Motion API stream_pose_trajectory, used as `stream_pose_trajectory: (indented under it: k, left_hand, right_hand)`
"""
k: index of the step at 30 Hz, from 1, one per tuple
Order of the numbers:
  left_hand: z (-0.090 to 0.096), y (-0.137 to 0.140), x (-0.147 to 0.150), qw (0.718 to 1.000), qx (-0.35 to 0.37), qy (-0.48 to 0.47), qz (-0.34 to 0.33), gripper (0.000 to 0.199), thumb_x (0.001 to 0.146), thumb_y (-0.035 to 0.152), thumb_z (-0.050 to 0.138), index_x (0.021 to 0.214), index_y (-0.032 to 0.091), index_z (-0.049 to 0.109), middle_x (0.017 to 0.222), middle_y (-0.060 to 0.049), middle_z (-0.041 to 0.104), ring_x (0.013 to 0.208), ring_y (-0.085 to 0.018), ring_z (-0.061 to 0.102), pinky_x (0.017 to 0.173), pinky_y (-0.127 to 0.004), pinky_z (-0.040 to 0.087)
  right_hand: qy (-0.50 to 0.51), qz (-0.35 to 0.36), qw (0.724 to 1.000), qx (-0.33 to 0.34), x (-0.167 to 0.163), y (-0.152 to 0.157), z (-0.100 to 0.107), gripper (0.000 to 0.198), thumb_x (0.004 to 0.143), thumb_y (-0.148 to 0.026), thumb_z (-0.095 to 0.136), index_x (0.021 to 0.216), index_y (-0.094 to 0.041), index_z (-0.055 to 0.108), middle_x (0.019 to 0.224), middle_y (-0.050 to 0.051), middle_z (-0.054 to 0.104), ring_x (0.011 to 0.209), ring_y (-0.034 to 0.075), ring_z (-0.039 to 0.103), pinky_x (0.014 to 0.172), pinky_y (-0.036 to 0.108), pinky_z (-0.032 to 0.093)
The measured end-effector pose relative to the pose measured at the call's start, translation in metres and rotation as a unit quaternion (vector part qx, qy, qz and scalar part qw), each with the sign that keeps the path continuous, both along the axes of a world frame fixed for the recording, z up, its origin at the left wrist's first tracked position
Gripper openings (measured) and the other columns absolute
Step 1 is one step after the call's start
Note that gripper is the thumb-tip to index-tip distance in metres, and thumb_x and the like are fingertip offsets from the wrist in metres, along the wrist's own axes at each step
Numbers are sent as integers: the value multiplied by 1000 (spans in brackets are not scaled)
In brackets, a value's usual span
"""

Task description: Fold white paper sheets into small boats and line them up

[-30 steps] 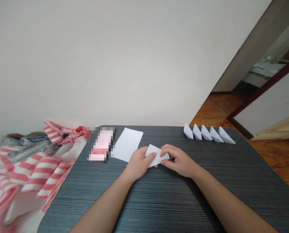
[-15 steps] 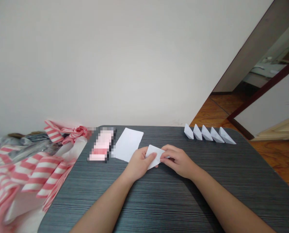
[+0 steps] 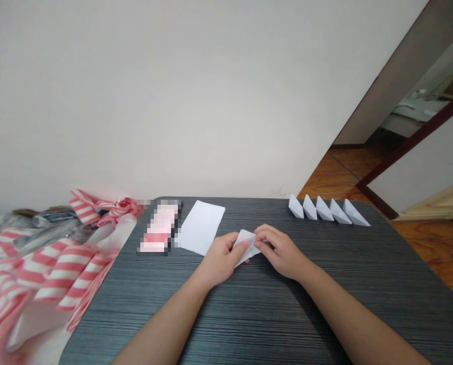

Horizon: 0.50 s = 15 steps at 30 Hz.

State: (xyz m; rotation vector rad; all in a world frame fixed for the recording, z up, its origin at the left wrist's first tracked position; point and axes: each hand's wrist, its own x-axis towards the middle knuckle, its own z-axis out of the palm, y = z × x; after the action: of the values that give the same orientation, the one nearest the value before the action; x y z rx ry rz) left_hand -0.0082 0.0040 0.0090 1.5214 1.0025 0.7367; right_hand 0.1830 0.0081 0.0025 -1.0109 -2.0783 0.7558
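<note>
In the head view, both hands are close together over the middle of the table (image 3: 226, 314), nearer its far edge than its near one, and both are clamped on one small folded paper (image 3: 248, 237); the left hand (image 3: 221, 259) grips its left part, thumb laid across the top face and fingers behind; the right hand (image 3: 280, 252) pinches its right end between thumb and fingertips; the paper is tilted, one corner pointing toward the far edge.

Just beyond the left hand, toward the far left corner, lie flat white sheets (image 3: 200, 225), their long sides slanting; beside them, nearer the left edge, is a flat item (image 3: 160, 225) blurred into pink and dark blocks, so I cannot tell what it is; near the far right corner, five folded white shapes (image 3: 325, 209) stand in a row along the far edge, well apart from the hands; past the left edge is a heap of red-and-white striped cloth (image 3: 61, 274); a pale wall (image 3: 196, 96) rises behind the far edge.
</note>
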Motion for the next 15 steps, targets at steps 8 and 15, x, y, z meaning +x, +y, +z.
stream_pose_trajectory:
  k: [8,15]
  left_hand:
    - [-2,-2,2,999,10,-29,18,41,76,28,62,114,17,53,97,-7,63,78,-17,60,69,-26,46]
    - [1,0,2,998,-49,-28,15,25,85,33,48,97,14,58,67,-3,63,58,-14,58,54,-23,43]
  right_hand:
    - [-18,-79,997,-14,2,3,-3,11,88,-20,45,80,-20,52,78,3,56,71,17,51,67,29,39]
    - [-11,-84,996,-39,0,1,-3,12,88,-21,46,79,-19,54,73,1,55,69,15,51,64,28,38]
